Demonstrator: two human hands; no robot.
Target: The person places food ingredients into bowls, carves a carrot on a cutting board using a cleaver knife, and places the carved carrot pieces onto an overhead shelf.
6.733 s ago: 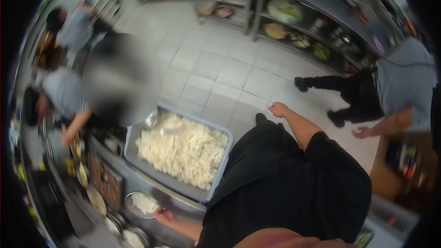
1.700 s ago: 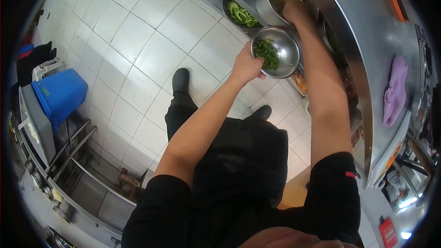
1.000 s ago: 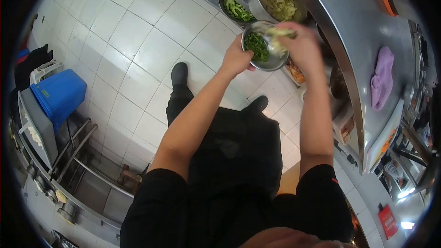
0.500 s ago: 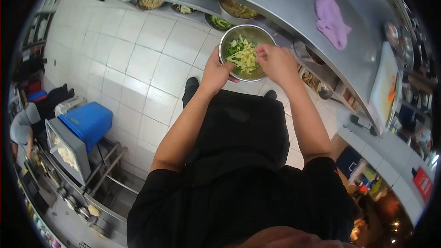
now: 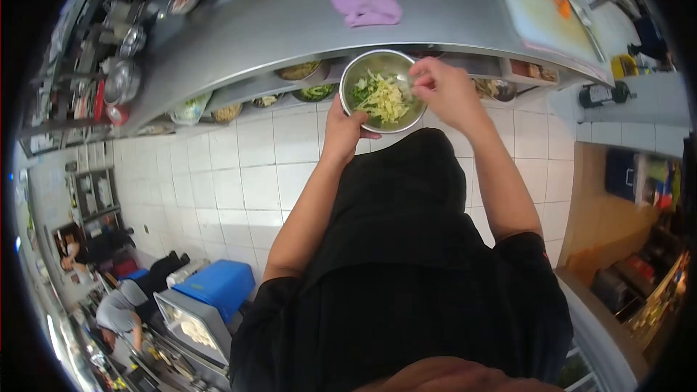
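A round metal mixing bowl point(image 5: 377, 63) is held in front of my body, just off the counter's front edge. Inside lie pale yellow-green shredded vegetables point(image 5: 388, 101), with greener pieces point(image 5: 361, 90) on the left side. My left hand point(image 5: 343, 132) grips the bowl's lower left rim, thumb at the rim and fingers underneath. At the right rim, my right hand point(image 5: 446, 93) has its fingertips drawn together above the bowl's edge. Whether anything is between those fingers is too small to make out.
A steel counter point(image 5: 276, 14) carries a purple cloth point(image 5: 367, 1) and a cutting board point(image 5: 534, 11) with orange pieces point(image 5: 563, 7) and a knife. Food containers point(image 5: 316, 92) line the shelf below. Behind left are a blue bin point(image 5: 221, 287) and a bent-over person point(image 5: 123, 305).
The view has turned, so the counter now runs across the top. My right hand has lifted from the vegetables to the bowl's right rim. My left hand still holds the bowl.
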